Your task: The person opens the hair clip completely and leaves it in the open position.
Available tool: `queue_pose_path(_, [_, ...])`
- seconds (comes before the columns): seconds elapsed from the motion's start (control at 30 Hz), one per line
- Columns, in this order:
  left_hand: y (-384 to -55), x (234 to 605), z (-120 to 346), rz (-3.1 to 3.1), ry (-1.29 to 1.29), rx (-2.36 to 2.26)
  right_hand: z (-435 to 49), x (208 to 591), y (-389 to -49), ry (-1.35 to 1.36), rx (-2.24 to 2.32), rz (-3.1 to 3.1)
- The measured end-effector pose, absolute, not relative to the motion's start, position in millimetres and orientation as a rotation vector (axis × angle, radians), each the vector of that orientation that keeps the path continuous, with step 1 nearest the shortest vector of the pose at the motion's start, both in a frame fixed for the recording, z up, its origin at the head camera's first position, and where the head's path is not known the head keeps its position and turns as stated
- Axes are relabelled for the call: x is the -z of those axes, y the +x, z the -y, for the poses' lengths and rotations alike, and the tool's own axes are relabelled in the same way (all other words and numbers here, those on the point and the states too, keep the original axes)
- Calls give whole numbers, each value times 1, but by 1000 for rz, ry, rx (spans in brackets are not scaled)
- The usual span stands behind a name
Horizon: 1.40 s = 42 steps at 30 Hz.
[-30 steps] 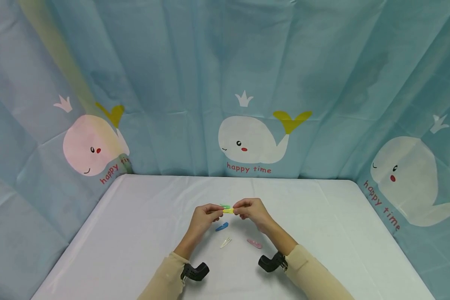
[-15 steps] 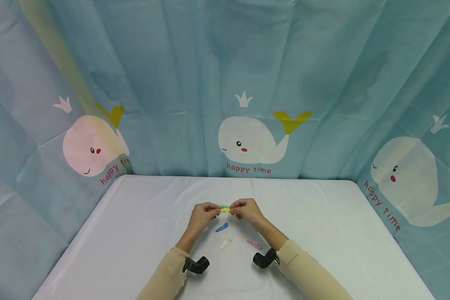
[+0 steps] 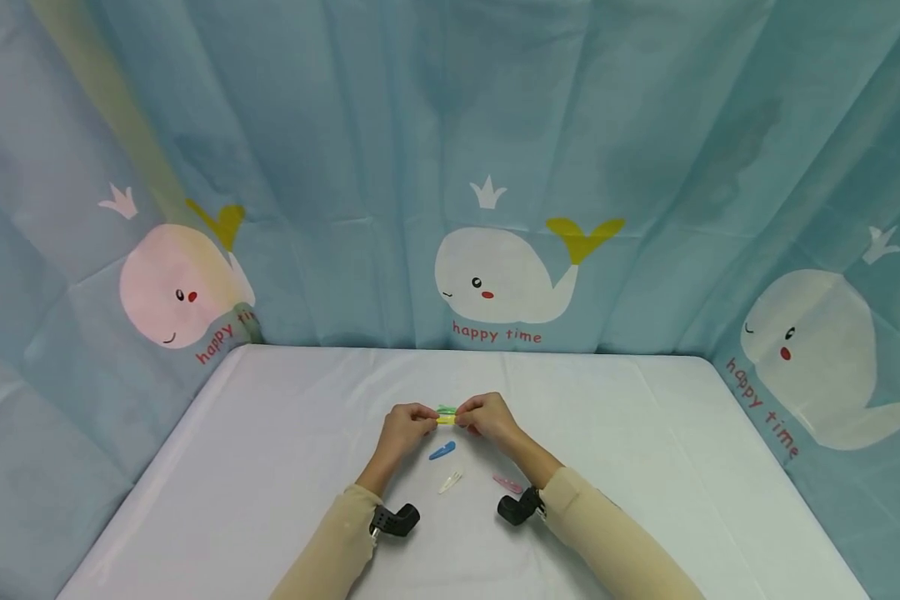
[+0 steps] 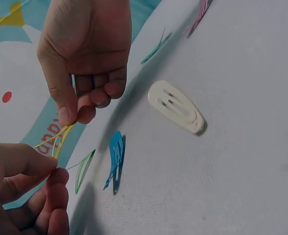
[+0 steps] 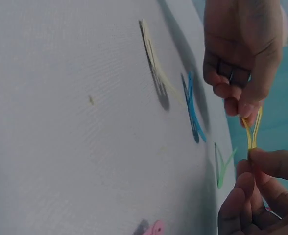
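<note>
My left hand [image 3: 407,429] and right hand [image 3: 487,415] pinch opposite ends of a yellow snap hair clip [image 3: 447,421], held above the table. In the right wrist view, the yellow clip [image 5: 252,134] has its arms spread into a Y. Its forked end lies at the left fingers, and the right thumb and fingertips hold the joined end. Behind it on the table shows a green hair clip [image 3: 446,409], its arms apart in the right wrist view. Nearer me lie a blue hair clip [image 3: 442,451], a white one [image 3: 451,482] and a pink one [image 3: 507,484].
A white cloth covers the table [image 3: 270,500], which ends at a blue curtain [image 3: 390,167] printed with whales. A black wrist camera [image 3: 396,521] sits on each wrist. The left wrist view also shows a teal-green clip [image 4: 156,49] beyond the right hand.
Both hands, with the yellow clip between them, have shifted slightly left. The right forearm has swung inward, bringing its wrist camera close to the pink clip. The clips on the table have stayed put.
</note>
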<state>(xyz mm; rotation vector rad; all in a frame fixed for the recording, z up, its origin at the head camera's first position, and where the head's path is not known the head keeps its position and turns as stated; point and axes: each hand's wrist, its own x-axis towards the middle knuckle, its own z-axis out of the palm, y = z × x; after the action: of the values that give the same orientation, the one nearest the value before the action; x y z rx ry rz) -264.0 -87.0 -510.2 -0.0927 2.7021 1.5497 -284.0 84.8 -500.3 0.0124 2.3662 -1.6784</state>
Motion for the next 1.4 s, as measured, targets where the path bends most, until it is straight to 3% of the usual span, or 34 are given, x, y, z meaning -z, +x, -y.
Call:
queue_pose_path(0.87, [-271, 514, 81, -2876, -62, -1197, -80, 506, -288, -201, 1336, -2698])
queue_pose_path(1.4, [-263, 506, 91, -2852, -3, -1263, -87, 507, -285, -285, 1281, -2715])
